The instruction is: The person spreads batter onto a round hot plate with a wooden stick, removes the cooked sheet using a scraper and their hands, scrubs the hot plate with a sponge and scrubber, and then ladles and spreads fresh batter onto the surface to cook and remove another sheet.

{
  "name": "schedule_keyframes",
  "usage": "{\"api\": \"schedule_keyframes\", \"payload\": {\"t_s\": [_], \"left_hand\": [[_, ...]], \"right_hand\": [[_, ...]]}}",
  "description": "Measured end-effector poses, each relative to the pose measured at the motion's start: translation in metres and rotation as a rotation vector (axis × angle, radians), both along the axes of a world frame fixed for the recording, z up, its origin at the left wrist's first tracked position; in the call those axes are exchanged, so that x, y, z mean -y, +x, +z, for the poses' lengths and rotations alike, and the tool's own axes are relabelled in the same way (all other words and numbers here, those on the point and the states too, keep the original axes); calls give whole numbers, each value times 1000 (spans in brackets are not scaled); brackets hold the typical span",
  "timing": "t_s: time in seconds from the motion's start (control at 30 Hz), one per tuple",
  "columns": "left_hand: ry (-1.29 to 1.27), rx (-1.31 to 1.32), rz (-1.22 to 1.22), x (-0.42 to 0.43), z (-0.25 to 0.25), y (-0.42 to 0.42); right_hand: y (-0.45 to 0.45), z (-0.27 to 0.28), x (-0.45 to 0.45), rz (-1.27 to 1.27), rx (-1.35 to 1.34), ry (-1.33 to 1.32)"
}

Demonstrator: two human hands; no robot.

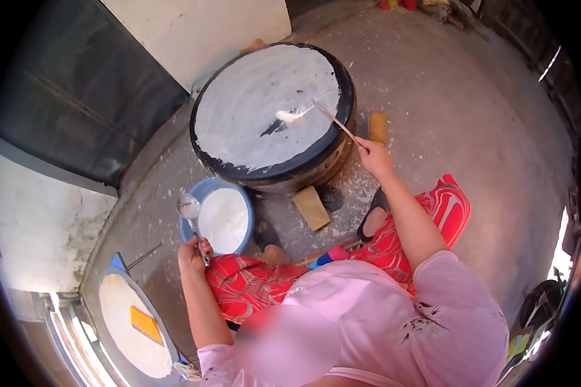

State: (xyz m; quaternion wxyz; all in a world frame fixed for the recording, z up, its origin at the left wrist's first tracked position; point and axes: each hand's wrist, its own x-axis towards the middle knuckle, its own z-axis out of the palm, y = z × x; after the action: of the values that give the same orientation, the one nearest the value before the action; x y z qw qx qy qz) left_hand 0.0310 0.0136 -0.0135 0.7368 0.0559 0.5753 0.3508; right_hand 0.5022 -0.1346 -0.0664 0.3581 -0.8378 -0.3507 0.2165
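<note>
A big round black-rimmed griddle (345, 80) stands on the floor ahead, coated with a thin whitish layer of batter (258, 97). Near its right side the layer has a dark bare patch and a thicker white lump (295, 115). My right hand (376, 160) is closed round one end of a thin wooden stick (337, 120), whose far end reaches over the coated surface. In my left hand (192, 255) is the handle of a ladle (188, 206), its bowl smeared white. The ladle hangs over the left edge of a blue basin (249, 222) holding white liquid (224, 219).
Lower left, a round board (119, 303) with a pale surface carries an orange scraper (146, 324). Tan blocks (310, 208) (378, 128) lie beside the griddle. A white wall (213, 32) and dark screen (77, 90) bound the left side. White specks dot the concrete floor (432, 97).
</note>
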Motion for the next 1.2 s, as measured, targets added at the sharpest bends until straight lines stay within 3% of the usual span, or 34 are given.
{"api": "schedule_keyframes", "payload": {"t_s": [0.07, 0.17, 0.27, 0.37, 0.47, 0.6, 0.73, 0.8, 0.87, 1.03, 1.2], "left_hand": [[-12, -14, -1, -1, -7, -4], [-14, -31, 6, 3, -1, -2], [52, -29, 41, 20, 10, 6], [152, 95, 71, 37, 18, 4], [227, 228, 31, 55, 28, 19], [295, 252, -144, 70, 49, 60], [401, 157, -338, 75, 59, 92], [421, 125, -347, 75, 60, 112], [468, 25, -426, 69, 50, 131], [456, -166, -455, 52, 18, 164], [497, -233, -477, 52, 7, 179]], "right_hand": [[-12, -20, -8, -19, 15, 69], [-53, 17, -13, 86, 38, -47], [-44, 8, -7, 162, 108, -24], [-21, -5, 11, 14, -175, 132], [-52, -29, 13, -98, -265, 189], [-101, -15, -8, 113, -173, 132], [-91, -6, -9, 61, -320, 169], [-96, -13, -1, -40, -183, 172], [-116, -32, -5, 62, -153, 185], [-122, -9, -12, 84, -394, 220], [-141, -38, -14, 55, -311, 264]]}}
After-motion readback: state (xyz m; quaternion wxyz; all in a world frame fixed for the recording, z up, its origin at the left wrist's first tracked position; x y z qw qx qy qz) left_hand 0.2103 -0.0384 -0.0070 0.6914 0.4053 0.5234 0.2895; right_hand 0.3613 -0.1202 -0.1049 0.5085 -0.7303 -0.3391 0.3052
